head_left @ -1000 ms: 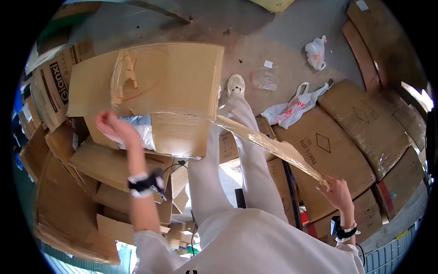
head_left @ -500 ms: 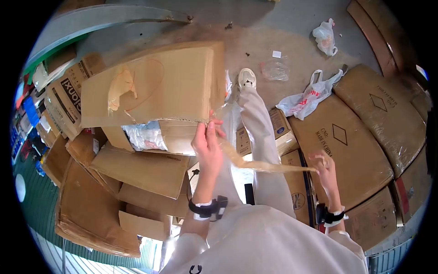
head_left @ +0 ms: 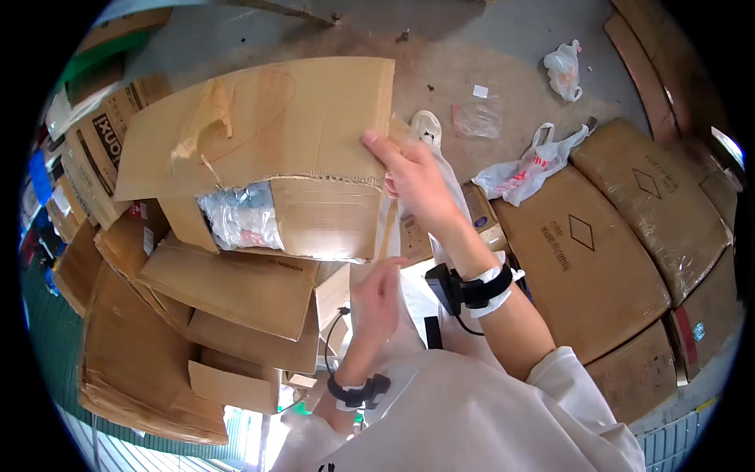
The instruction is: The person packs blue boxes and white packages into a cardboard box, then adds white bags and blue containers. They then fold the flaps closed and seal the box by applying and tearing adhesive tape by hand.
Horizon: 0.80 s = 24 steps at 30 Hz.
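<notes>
A cardboard box point(head_left: 324, 216) lies in front of me with its torn-edged flap point(head_left: 314, 118) raised. Clear-wrapped contents point(head_left: 242, 219) show in the gap under the flap. My right hand point(head_left: 417, 177) is closed on the flap's right edge, thumb on the outer face and other fingers curled at the side. From there a strip of brown tape point(head_left: 385, 232) hangs along the box's right side. At its lower end is my left hand point(head_left: 379, 303), just below the box's near corner and smeared by motion; I cannot tell whether it pinches the tape.
Flat cartons point(head_left: 582, 244) are laid out on the right, with a white plastic bag point(head_left: 527, 169) at their edge. Opened cartons point(head_left: 228, 283) crowd the near left. Farther off, a clear bag point(head_left: 477, 118) and another white bag point(head_left: 563, 71) lie on the floor.
My right hand has come left from the tape's stretched-out end to the flap's edge. My left hand has left the flap and dropped lower. The tape now hangs downward.
</notes>
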{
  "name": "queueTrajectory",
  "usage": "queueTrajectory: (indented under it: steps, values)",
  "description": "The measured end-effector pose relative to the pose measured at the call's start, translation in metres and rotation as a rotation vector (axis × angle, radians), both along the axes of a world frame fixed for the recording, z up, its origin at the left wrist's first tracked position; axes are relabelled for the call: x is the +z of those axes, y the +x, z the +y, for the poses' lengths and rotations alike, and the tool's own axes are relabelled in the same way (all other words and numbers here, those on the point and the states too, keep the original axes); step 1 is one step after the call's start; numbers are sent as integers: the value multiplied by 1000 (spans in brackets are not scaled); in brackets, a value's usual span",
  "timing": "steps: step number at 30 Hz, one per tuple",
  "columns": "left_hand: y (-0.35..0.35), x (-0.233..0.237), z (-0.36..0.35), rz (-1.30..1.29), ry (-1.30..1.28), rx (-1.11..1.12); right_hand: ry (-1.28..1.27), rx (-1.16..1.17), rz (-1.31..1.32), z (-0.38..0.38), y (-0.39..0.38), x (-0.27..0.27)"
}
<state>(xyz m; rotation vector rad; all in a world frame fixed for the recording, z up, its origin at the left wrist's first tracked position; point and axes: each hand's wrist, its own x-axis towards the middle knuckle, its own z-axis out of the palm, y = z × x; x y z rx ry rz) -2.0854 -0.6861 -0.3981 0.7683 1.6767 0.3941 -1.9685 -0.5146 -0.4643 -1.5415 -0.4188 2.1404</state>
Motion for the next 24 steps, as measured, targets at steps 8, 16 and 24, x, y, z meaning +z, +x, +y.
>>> queueTrajectory:
  steps: [8,16,24]
  values:
    - [8,-9,23,-222,-6,678,-163,176,33,-99,33,49]
    - [15,-27,23,-249,-136,676,-33,231,-250,-137,56,45]
    - [15,-17,34,-788,-364,946,198,261,-442,-95,57,44]
